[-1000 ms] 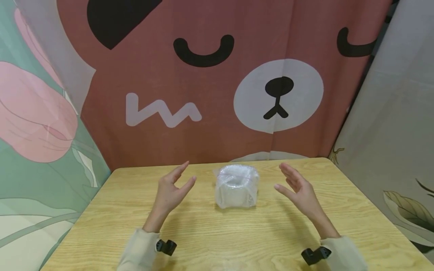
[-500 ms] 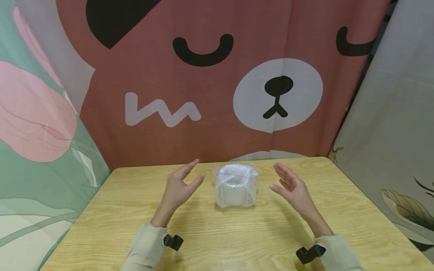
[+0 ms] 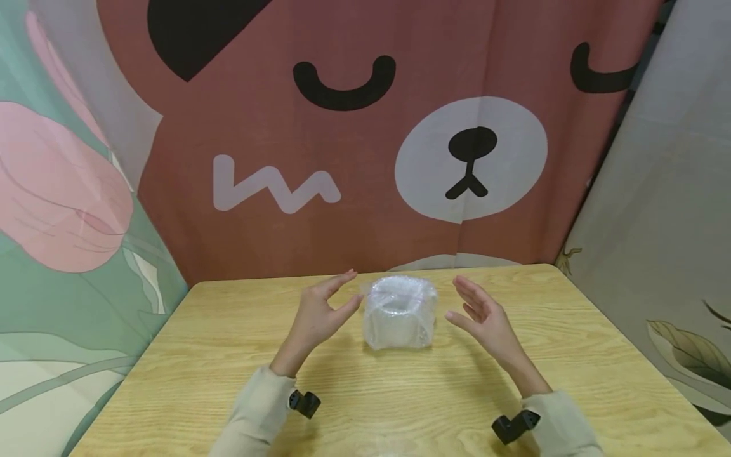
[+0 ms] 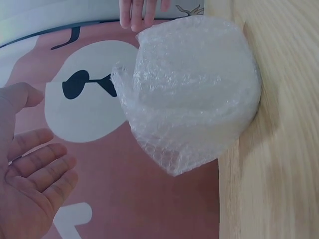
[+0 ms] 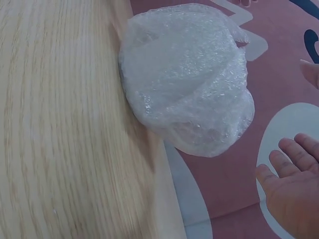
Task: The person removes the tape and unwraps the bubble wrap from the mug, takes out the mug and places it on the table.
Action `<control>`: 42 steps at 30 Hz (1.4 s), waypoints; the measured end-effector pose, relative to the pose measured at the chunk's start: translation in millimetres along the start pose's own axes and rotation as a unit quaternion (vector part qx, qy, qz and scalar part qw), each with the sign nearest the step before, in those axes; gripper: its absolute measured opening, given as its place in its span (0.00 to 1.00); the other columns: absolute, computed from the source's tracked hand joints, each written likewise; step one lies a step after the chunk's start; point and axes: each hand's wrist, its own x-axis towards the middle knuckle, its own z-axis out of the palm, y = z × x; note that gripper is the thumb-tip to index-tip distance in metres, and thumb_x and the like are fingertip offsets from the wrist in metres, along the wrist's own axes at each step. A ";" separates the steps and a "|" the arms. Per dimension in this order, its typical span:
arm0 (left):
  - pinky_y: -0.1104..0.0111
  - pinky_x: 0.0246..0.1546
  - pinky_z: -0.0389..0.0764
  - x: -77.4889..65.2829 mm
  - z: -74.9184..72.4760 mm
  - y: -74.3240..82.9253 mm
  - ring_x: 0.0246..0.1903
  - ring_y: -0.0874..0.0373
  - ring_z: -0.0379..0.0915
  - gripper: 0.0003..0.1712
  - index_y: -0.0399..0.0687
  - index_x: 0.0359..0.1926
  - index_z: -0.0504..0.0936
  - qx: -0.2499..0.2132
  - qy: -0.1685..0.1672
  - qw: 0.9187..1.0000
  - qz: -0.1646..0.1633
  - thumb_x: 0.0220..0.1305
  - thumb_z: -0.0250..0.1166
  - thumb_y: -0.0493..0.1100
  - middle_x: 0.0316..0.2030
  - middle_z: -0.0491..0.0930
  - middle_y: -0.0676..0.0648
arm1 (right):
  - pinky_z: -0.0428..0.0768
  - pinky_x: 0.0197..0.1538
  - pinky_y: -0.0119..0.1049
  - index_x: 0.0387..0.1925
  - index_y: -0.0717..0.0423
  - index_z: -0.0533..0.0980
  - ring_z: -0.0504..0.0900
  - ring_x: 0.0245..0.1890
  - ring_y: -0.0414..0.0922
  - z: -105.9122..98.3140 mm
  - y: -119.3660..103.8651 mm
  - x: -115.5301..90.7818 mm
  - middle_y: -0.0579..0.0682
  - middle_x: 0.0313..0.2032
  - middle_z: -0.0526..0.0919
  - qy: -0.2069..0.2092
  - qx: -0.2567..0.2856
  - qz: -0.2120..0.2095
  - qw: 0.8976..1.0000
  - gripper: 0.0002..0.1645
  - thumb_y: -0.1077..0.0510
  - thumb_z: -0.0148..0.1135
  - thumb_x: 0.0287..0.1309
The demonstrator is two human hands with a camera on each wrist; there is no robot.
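A whitish object wrapped in bubble wrap (image 3: 398, 314) rests on the wooden table (image 3: 377, 400), toward its far edge. The wrap hides what is inside. Just left of the bundle is my left hand (image 3: 320, 314), its fingers extended and thumb apart. My right hand (image 3: 482, 320) stands to the right of it, palm turned inward, with a gap to the wrap. In the left wrist view the left hand (image 4: 35, 174) shows loosely bent fingers around nothing. The right wrist view shows the right hand (image 5: 294, 184) with fingers spread, apart from the bubble-wrapped bundle (image 5: 184, 79).
A reddish-brown curtain (image 3: 365, 235) printed with a bear face hangs behind the table's far edge. Patterned curtains (image 3: 57, 190) border the left, and a grey one (image 3: 668, 190) borders the right. Each cuff carries a small black camera, such as the left one (image 3: 305, 404).
Both hands have moved inward toward the wrapped bundle, the left one farther to the right than the right one to the left. The bundle stays in place.
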 end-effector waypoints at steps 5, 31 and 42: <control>0.58 0.49 0.78 2.9 5.9 1.0 0.51 0.52 0.78 0.22 0.37 0.53 0.82 0.010 -0.008 1.000 0.004 0.58 0.70 0.40 0.49 0.82 0.42 | 0.61 0.66 0.38 0.72 0.58 0.58 0.56 0.70 0.54 3.4 1.9 1.9 0.56 0.70 0.61 -0.004 -0.004 0.006 1.000 0.41 0.62 0.65 0.61; 0.66 0.37 0.78 9.1 32.2 8.2 0.15 0.70 0.60 0.20 0.38 0.51 0.84 -0.013 -0.040 0.999 -0.021 0.58 0.70 0.42 0.47 0.83 0.42 | 0.57 0.66 0.53 0.72 0.59 0.57 0.53 0.71 0.55 16.0 29.1 4.3 0.58 0.71 0.58 -0.010 0.005 0.046 0.999 0.47 0.62 0.70 0.55; 0.60 0.39 0.80 14.0 39.0 8.9 0.23 0.64 0.73 0.21 0.35 0.49 0.84 -0.017 -0.041 0.999 -0.006 0.56 0.71 0.41 0.46 0.83 0.42 | 0.59 0.66 0.50 0.72 0.60 0.57 0.54 0.71 0.54 23.3 31.9 9.0 0.58 0.71 0.58 -0.009 0.015 0.058 0.998 0.48 0.62 0.71 0.54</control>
